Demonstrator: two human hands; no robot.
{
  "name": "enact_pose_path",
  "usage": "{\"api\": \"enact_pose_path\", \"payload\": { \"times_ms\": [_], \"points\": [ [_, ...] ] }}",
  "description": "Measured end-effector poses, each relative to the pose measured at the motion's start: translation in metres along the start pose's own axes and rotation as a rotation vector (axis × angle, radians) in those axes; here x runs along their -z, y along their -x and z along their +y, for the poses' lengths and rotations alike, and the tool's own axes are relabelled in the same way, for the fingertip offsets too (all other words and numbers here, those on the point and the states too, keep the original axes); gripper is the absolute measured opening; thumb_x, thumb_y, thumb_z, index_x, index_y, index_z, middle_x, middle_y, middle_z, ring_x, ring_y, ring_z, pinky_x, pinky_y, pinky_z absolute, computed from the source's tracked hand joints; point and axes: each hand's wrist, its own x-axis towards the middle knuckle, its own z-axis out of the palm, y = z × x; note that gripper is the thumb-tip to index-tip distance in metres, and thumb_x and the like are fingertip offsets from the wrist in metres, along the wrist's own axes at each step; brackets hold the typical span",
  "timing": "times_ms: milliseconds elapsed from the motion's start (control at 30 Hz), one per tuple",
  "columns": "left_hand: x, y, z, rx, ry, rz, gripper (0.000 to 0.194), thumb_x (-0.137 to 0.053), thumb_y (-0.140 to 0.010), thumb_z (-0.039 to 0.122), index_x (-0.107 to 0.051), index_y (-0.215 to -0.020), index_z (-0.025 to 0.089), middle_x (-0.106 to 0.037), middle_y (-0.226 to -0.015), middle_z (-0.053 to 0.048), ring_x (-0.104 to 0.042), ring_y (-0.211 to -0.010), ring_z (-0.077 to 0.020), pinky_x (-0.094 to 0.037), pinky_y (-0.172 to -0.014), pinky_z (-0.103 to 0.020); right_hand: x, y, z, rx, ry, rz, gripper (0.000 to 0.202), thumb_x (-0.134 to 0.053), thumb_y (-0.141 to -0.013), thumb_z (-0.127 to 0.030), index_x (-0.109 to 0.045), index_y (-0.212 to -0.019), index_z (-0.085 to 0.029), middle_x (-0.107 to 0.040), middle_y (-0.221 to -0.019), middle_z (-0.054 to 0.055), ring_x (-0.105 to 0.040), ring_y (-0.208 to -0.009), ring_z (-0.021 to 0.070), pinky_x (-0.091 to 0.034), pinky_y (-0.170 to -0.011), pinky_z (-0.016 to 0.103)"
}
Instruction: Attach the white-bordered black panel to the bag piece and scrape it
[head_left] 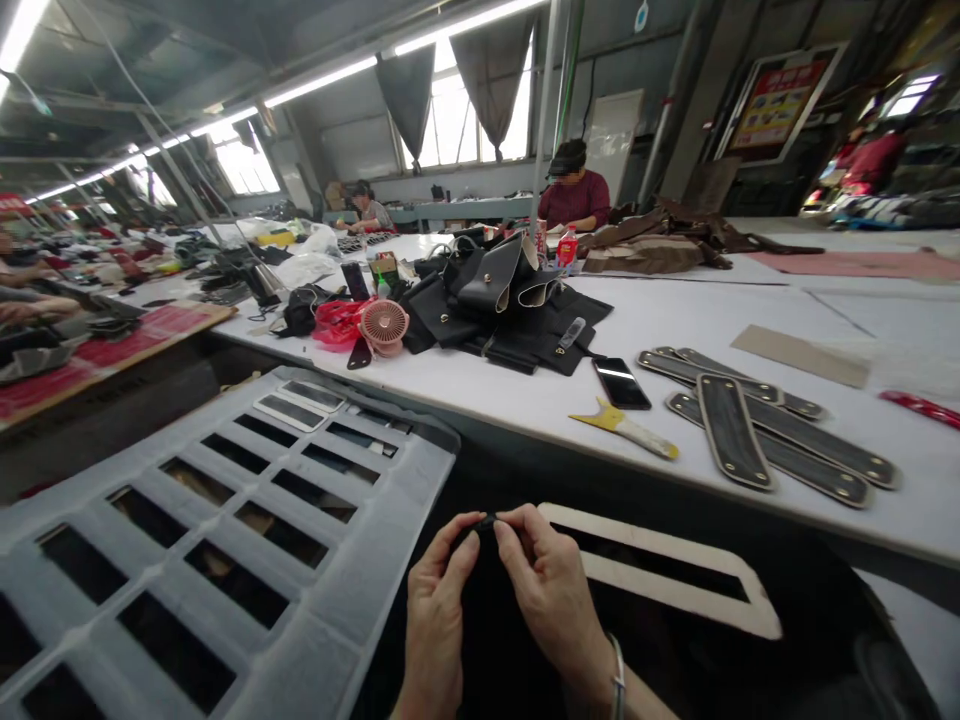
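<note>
My left hand and right hand pinch a small black piece together, fingertips clamped for control; counter straps lie at two o'clock.

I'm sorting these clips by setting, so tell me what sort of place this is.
Most likely a leather-goods or bag-making workshop. A long white worktable holds a pile of black leather pieces and riveted dark straps, other people sit working at the tables, and both hands, left hand and right hand, pinch a small dark piece.
</note>
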Motion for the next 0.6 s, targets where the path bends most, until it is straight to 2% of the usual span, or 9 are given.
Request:
{"api": "enact_pose_path", "payload": {
  "times_ms": [100, 167, 267, 333, 433, 500, 600],
  "points": [
    [0.0, -0.001, -0.001, -0.017, -0.013, 0.008, 0.033, -0.066, -0.08, 0.041, -0.069, -0.105, 0.019, -0.07, -0.109, -0.006, -0.059, -0.112, -0.0258, -0.041, -0.103, -0.035, -0.001, 0.0, 0.001, -0.004, 0.025, 0.011, 0.031, -0.045, -0.092, -0.046, -0.058, -0.083, -0.019, -0.049, -0.059, -0.003, -0.037, -0.049, 0.0108, -0.027, -0.046, 0.026],
    [0.0, -0.003, -0.001, -0.015, 0.018, -0.025, 0.031, -0.064, -0.082, 0.039, -0.068, -0.107, 0.02, -0.069, -0.112, -0.006, -0.06, -0.111, -0.0245, -0.04, -0.104, -0.035, -0.002, 0.003, 0.004, -0.009, 0.017, 0.027, 0.031, -0.044, -0.093, -0.046, -0.059, -0.092, -0.019, -0.052, -0.065, -0.002, -0.042, -0.053, 0.0121, -0.031, -0.049, 0.026],
    [0.005, -0.003, -0.007, -0.006, 0.084, -0.048, 0.037, -0.061, -0.085, 0.04, -0.062, -0.119, 0.024, -0.063, -0.125, -0.006, -0.057, -0.116, -0.0241, -0.04, -0.104, -0.035, -0.006, 0.015, 0.017, -0.047, 0.054, 0.056, 0.034, -0.045, -0.092, -0.047, -0.055, -0.11, -0.02, -0.053, -0.07, -0.001, -0.048, -0.06, 0.0144, -0.038, -0.054, 0.026],
    [0.011, 0.0, -0.017, -0.006, 0.074, -0.028, 0.046, -0.06, -0.086, 0.041, -0.054, -0.13, 0.028, -0.057, -0.135, -0.004, -0.052, -0.123, -0.0235, -0.038, -0.107, -0.034, -0.007, 0.028, 0.029, -0.11, 0.089, 0.06, 0.039, -0.047, -0.09, -0.05, -0.053, -0.113, -0.019, -0.052, -0.067, -0.002, -0.048, -0.058, 0.0147, -0.039, -0.053, 0.026],
    [0.024, 0.01, -0.039, -0.003, -0.038, -0.006, 0.054, -0.058, -0.087, 0.044, -0.046, -0.138, 0.031, -0.051, -0.14, -0.003, -0.046, -0.13, -0.0229, -0.033, -0.112, -0.036, -0.009, 0.047, 0.046, -0.18, 0.09, 0.064, 0.043, -0.046, -0.088, -0.055, -0.054, -0.107, -0.017, -0.051, -0.062, -0.002, -0.046, -0.053, 0.0145, -0.04, -0.05, 0.026],
    [0.033, 0.02, -0.052, -0.019, -0.174, 0.016, 0.052, -0.058, -0.086, 0.047, -0.051, -0.134, 0.027, -0.054, -0.138, -0.004, -0.045, -0.13, -0.025, -0.031, -0.113, -0.038, -0.009, 0.055, 0.054, -0.195, 0.089, 0.071, 0.044, -0.048, -0.086, -0.057, -0.054, -0.104, -0.017, -0.048, -0.059, -0.004, -0.044, -0.05, 0.014, -0.038, -0.047, 0.026],
    [0.039, 0.031, -0.061, -0.031, -0.334, 0.045, 0.049, -0.058, -0.084, 0.05, -0.061, -0.126, 0.024, -0.059, -0.131, -0.006, -0.049, -0.126, -0.0294, -0.038, -0.109, -0.039, -0.009, 0.058, 0.06, -0.217, 0.09, 0.074, 0.045, -0.052, -0.083, -0.058, -0.053, -0.103, -0.017, -0.046, -0.056, -0.005, -0.045, -0.048, 0.0142, -0.038, -0.046, 0.025]
  ]
}}
